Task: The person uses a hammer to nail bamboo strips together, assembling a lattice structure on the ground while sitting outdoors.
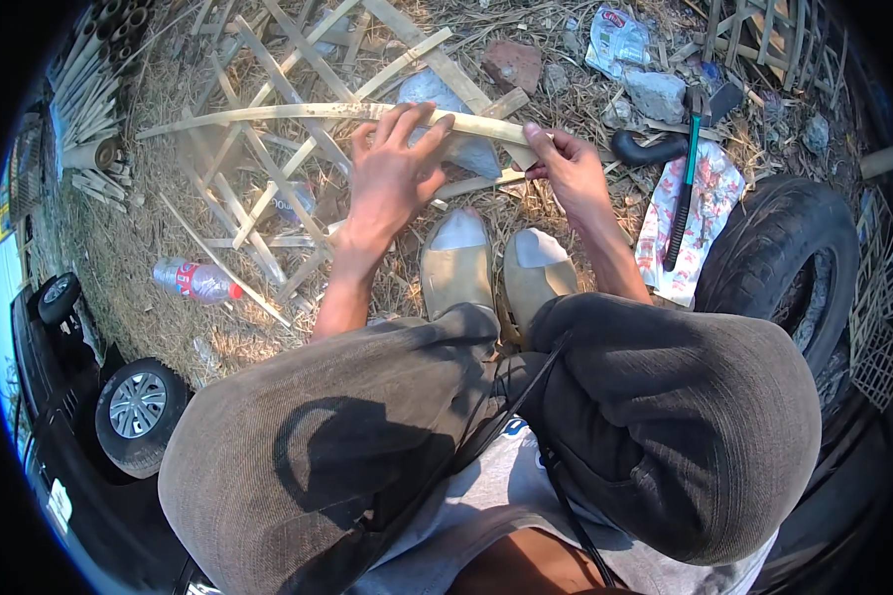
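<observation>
A long, pale split-bamboo strip stretches from the left to just above my feet, bowed slightly upward. My left hand has its fingers curled over the strip, right of its middle. At the strip's right end, my right hand pinches it between thumb and fingers. Beneath and beyond the strip lies an open lattice of crossed bamboo slats on the ground. A grey stone slab is partly hidden by the strip and my left hand.
On the right, a tool with a green and black handle lies over a floral cloth, beside a tyre. A reddish stone sits further off. A plastic bottle and a parked dark vehicle are to the left.
</observation>
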Available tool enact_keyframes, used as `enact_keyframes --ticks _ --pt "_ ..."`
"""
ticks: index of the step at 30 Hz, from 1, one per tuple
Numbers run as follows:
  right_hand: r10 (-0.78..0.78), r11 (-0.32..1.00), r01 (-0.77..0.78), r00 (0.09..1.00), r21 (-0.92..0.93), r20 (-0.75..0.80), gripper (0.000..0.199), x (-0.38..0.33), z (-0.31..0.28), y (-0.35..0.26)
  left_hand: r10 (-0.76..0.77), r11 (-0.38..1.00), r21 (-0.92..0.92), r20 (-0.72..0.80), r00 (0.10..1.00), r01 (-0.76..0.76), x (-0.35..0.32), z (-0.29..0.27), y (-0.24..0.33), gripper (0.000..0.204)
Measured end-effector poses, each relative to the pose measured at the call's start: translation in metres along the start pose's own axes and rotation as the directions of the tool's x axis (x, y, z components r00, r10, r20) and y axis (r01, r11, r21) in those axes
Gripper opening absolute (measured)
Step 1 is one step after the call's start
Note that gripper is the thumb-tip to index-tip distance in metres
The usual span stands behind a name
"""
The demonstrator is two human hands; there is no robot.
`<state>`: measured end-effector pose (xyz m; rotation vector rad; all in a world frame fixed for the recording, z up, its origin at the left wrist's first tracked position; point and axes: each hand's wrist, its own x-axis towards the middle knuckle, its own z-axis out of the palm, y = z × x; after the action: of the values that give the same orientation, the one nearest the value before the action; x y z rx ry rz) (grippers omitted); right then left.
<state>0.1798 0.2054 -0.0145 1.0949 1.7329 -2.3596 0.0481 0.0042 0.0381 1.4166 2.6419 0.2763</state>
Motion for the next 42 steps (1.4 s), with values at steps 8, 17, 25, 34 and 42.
enact_keyframes --ticks 8,17,25,34,42 --pt "-0.037 0.999 0.037 0.999 -0.014 -0.035 0.045 0.006 0.0 0.0 -0.109 0.953 -0.3 -0.251 0.962 0.03 -0.023 0.008 0.049 0.033" --pt "-0.044 0.997 0.046 0.999 0.055 -0.031 0.039 -0.013 0.01 0.009 -0.217 -0.591 -0.719 0.578 0.786 0.365 -0.016 0.043 0.072 0.068" --pt "0.087 0.99 -0.092 0.995 0.108 0.054 0.037 -0.032 0.008 0.025 -0.342 -0.75 -0.64 0.59 0.731 0.166 -0.012 0.073 0.077 0.043" --pt "0.16 0.961 -0.201 0.964 0.188 0.211 0.045 -0.041 0.002 0.02 -0.315 -0.746 -0.605 0.688 0.654 0.277 -0.018 0.067 0.075 0.036" --pt "0.135 0.888 -0.24 0.952 0.392 0.276 0.036 -0.049 0.014 0.038 -0.367 -0.678 -0.692 0.61 0.702 0.247 -0.039 0.049 0.071 0.037"
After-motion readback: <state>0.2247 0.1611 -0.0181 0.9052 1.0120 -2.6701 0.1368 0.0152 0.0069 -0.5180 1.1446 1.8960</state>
